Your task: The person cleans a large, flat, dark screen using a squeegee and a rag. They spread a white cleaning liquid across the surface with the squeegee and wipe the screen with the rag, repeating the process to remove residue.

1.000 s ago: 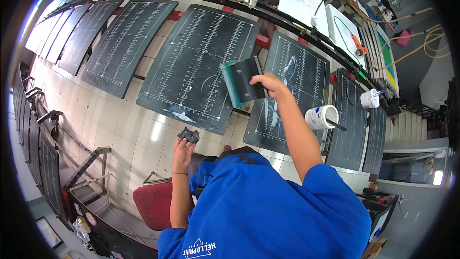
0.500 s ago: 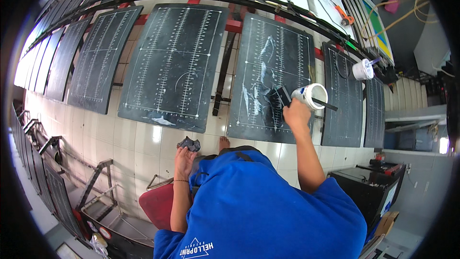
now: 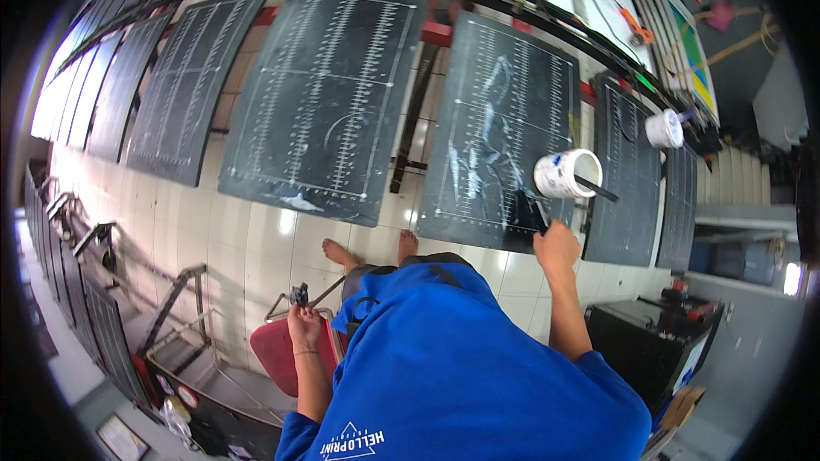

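My right hand is closed on the handle of a dark flat scraper. Its blade rests at the near right part of a black platen board marked with white grid lines and scales. Pale, glossy smears streak the middle of that board, and a darker wet-looking patch lies by the blade. Just beyond the scraper, a white tub stands on the board with a dark stick leaning out. Low on the left, clear of the boards, my left hand grips a small crumpled dark rag.
Another marked board with a pale smear lies to the left; more boards run along both sides. A smaller white tub is at the right. A red seat stands by my left arm, and a black cabinet to my right.
My right hand has drawn the scraper toward me, down to the board's near edge. My left hand, with the rag, has moved lower and left. The view has shifted slightly.
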Available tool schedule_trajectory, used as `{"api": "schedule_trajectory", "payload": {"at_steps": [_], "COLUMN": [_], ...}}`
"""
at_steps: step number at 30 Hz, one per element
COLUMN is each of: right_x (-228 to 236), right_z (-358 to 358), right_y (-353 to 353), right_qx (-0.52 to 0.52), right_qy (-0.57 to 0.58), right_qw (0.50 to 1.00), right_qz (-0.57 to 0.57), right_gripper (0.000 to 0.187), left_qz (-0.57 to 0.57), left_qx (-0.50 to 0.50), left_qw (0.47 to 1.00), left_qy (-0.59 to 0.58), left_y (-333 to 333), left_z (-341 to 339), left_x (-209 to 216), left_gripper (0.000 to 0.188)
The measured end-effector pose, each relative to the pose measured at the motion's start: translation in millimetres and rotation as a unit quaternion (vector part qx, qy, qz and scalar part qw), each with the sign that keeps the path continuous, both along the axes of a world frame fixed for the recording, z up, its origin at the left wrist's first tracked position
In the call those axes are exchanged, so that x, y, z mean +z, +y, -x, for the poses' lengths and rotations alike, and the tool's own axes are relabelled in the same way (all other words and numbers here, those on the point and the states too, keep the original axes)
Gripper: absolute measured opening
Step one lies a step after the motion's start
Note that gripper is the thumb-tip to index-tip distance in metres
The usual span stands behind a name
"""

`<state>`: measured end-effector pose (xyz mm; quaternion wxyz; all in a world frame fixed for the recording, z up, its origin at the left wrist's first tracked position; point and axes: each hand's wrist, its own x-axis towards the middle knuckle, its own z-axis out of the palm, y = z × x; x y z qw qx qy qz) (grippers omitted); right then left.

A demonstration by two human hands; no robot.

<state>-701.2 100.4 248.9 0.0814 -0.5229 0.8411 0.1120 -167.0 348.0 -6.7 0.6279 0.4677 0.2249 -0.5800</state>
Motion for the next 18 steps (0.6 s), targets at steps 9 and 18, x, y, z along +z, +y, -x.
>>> {"api": "schedule_trajectory", "payload": {"at_steps": [9, 18], "right_x": [44.2, -10.3], "right_z": [-121.0, -407.7], "right_y": [-87.4, -190.3], "right_qx": [0.311, 0.693], "right_qy": [-0.272, -0.32], "right_qw": [0.902, 0.634], "right_qz": [0.128, 0.127], "right_gripper": [0.033, 0.037], "left_qz": [-0.046, 0.005], "left_qx": [0.132, 0.038], "left_qw": [0.989, 0.981], "left_qy": [-0.045, -0.189], "left_y": [56.1, 1.8], "left_z": [51.8, 56.2], "left_x": [76.3, 95.7], "left_gripper": [0.016, 0.02]}}
